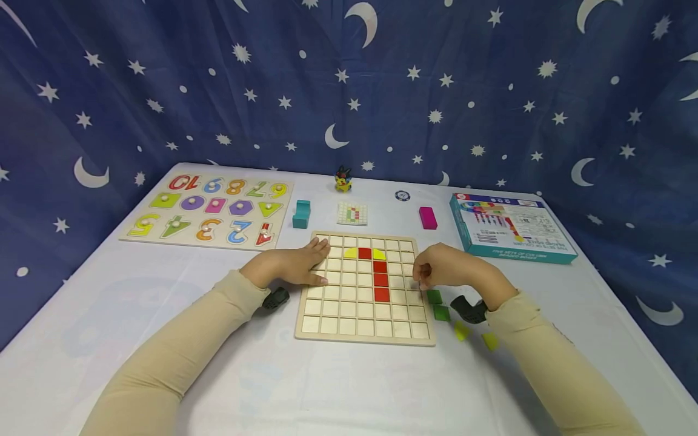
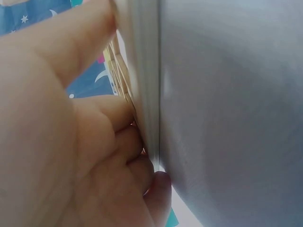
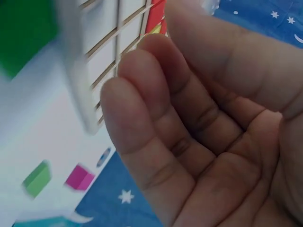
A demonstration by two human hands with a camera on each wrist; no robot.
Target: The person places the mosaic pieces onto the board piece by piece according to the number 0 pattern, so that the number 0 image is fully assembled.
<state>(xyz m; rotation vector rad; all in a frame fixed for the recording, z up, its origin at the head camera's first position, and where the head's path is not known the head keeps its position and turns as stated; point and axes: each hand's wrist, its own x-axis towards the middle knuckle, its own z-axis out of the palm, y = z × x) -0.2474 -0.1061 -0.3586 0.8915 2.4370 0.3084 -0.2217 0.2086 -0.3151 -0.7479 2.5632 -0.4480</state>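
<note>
A wooden grid board (image 1: 338,340) lies on the white table. Near its top a red square tile (image 1: 365,254) sits between a yellow rounded tile (image 1: 351,252) and another one; several red squares run down a column below. My left hand (image 1: 294,264) rests on the board's left edge, fingers spread and thumb lower down. At the right edge is my right hand (image 1: 444,266), fingers bent, fingertips over the frame. A thin dark sliver shows under these fingertips; I cannot tell whether they pinch it. Beside the hand lie green square tiles (image 1: 442,313) and yellow tiles (image 1: 462,331).
Behind the board stand a teal block (image 1: 302,214), a pattern card (image 1: 352,214), a small figurine (image 1: 343,180), a round chip (image 1: 402,195) and a magenta block (image 1: 428,218). A number puzzle (image 1: 207,212) lies left; a boxed bead set (image 1: 512,229) lies right.
</note>
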